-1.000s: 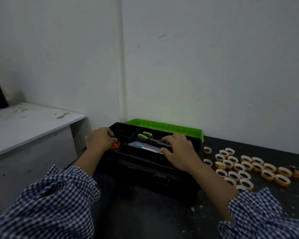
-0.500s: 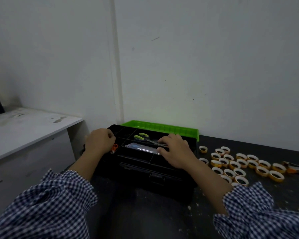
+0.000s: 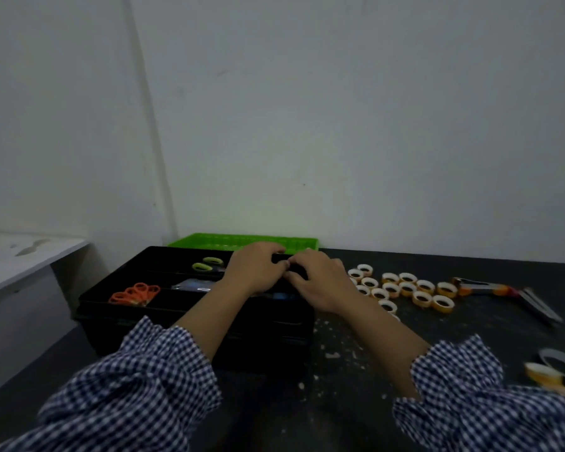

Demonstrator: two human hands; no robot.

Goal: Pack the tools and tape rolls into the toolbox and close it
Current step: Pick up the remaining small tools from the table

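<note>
The black toolbox (image 3: 190,321) stands open on the dark table, its green lid (image 3: 238,240) lying flat behind it. In its top tray lie orange-handled scissors (image 3: 134,293), green-handled scissors (image 3: 207,264) and a clear packet (image 3: 193,284). My left hand (image 3: 258,272) and my right hand (image 3: 320,282) meet over the tray's back right part. The fingers of both curl on a dark black part there, which looks like the tray's rim. What lies under the hands is hidden. Several small yellow tape rolls (image 3: 405,288) lie to the right of the box.
An orange-handled tool (image 3: 480,285) and a long metal tool (image 3: 538,305) lie beyond the rolls at the right. A grey roll (image 3: 561,365) and a yellow roll (image 3: 543,373) sit near the right front. White crumbs dot the table. A white shelf (image 3: 23,256) stands on the left.
My left hand left the box's left edge and crossed to the back right, uncovering the orange scissors. My right hand shifted back to meet it.
</note>
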